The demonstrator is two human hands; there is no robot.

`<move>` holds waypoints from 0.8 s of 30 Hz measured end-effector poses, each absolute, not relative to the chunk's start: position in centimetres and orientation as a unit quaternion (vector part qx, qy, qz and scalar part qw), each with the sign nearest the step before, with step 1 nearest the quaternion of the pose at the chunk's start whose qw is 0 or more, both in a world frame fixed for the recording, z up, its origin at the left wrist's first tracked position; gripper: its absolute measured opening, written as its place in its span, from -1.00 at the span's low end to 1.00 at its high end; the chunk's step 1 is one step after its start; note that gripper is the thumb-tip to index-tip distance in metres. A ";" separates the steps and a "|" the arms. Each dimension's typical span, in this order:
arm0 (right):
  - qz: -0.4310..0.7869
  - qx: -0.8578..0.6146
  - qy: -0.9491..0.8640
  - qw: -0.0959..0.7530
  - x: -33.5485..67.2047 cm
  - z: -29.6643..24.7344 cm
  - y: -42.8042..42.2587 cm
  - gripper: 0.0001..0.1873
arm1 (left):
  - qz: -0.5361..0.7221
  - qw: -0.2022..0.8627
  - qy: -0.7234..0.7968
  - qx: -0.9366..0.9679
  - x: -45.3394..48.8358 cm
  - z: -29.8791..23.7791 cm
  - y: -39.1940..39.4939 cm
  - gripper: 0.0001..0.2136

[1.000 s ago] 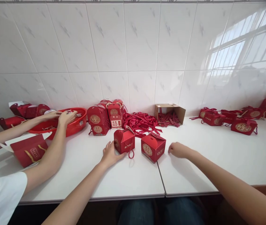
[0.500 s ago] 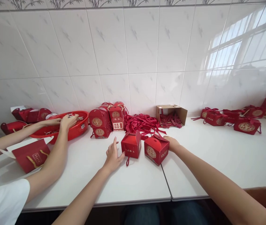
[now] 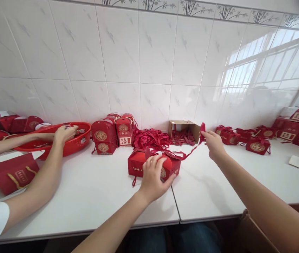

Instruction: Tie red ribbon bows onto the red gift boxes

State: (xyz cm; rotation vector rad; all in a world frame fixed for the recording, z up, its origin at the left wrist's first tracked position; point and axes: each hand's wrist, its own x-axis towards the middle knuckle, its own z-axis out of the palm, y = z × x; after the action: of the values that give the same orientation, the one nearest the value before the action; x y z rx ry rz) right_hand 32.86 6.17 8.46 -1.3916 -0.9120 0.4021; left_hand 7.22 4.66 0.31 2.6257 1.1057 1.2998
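Note:
Two small red gift boxes stand side by side at the front of the white table [image 3: 91, 196]. My left hand [image 3: 154, 175] is closed around the right box [image 3: 171, 165], whose rounded flaps stand open. The left box [image 3: 136, 165] sits just beside it with a cord hanging down. My right hand [image 3: 212, 142] is raised over the table, pinching the end of a red ribbon [image 3: 191, 151] that stretches back toward the ribbon pile [image 3: 151, 138].
Another person's arms at the left reach into a red basin [image 3: 72, 142]. A flat red bag [image 3: 12, 174] lies near them. Stacked red boxes [image 3: 109, 137] and an open cardboard carton [image 3: 182, 130] stand by the tiled wall. More tied boxes [image 3: 254, 142] line the right.
My left hand moved from the left box onto the right box. My right hand drew back and lifted to the right, pulling a ribbon out of the pile.

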 end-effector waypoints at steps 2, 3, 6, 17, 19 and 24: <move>0.171 -0.584 -0.395 0.689 32.6 10.3 5.1 -0.83 | 0.373 0.044 0.400 0.836 9.1 0.3 5.1 -0.43; 0.184 -0.559 -0.394 0.706 32.4 11.2 4.4 -0.85 | 0.352 0.060 0.417 0.836 9.7 0.2 5.6 -0.40; 0.283 -0.461 -0.383 0.749 32.0 13.5 2.4 -0.92 | 0.301 0.091 0.426 0.849 10.1 0.0 6.9 -0.48; 0.500 -0.551 -0.563 0.361 28.0 9.7 -2.2 -0.66 | 0.147 0.270 0.223 0.925 2.8 4.5 5.1 -0.39; 0.495 -0.559 -0.578 0.329 26.9 8.8 -2.8 -0.64 | 0.126 0.287 0.227 0.922 2.6 4.9 4.8 -0.48; 0.454 -0.611 -0.563 0.322 25.0 7.9 -2.8 -0.64 | 0.184 0.302 0.270 0.896 3.8 4.7 4.5 -0.74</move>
State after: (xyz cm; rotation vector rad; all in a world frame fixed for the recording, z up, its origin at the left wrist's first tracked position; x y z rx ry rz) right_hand 25.04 -2.80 7.93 -1.6042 -1.4784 1.1931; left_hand 3.80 4.47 4.71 2.3751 0.7147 0.4884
